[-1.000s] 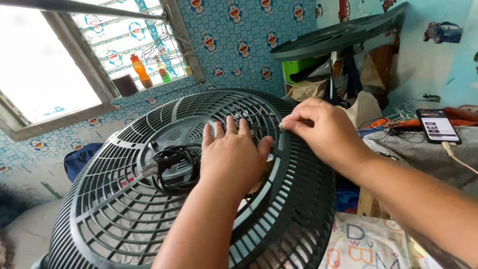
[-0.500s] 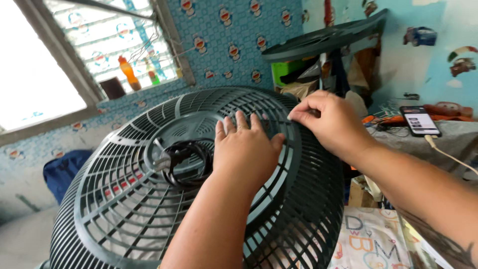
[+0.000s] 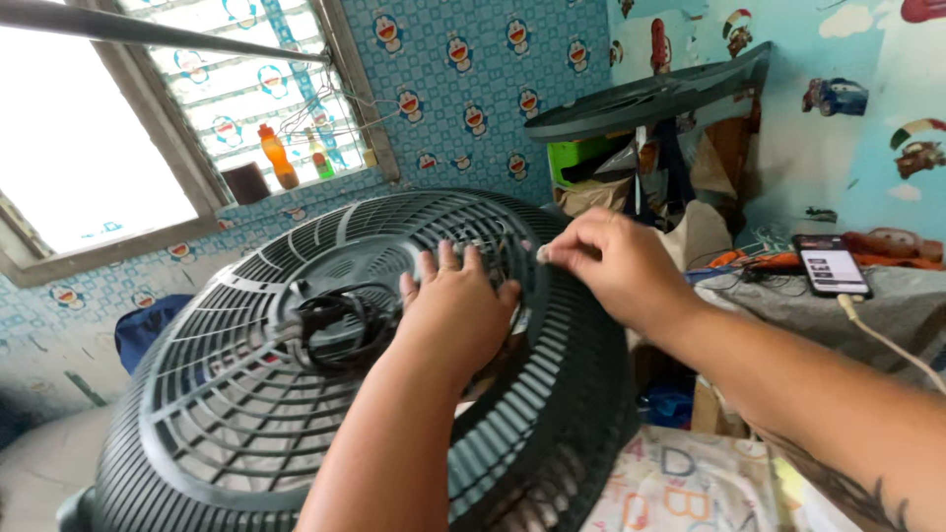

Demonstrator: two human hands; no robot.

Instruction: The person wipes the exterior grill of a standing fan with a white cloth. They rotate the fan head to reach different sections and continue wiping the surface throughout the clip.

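Head view, dark fan grille (image 3: 246,394) filling the lower left, left hand (image 3: 455,310) flat on it with fingers spread, right hand (image 3: 606,266) at its far rim, fingers pinched on something small, coiled cord (image 3: 330,325) left of the left hand, phone (image 3: 831,264) right of the grille.

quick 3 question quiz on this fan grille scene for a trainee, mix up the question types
1. True or false: the left hand lies flat, fingers spread, on the dark fan grille.
2. What does the right hand do? A) pinches something small at the grille's rim B) holds the phone C) grips the orange bottle
3. Fill in: a coiled black ___ sits at the grille's centre.

Key: 1 true. 2 A; the phone lies off to the right, the orange bottle stands on the window sill. 3 power cord.
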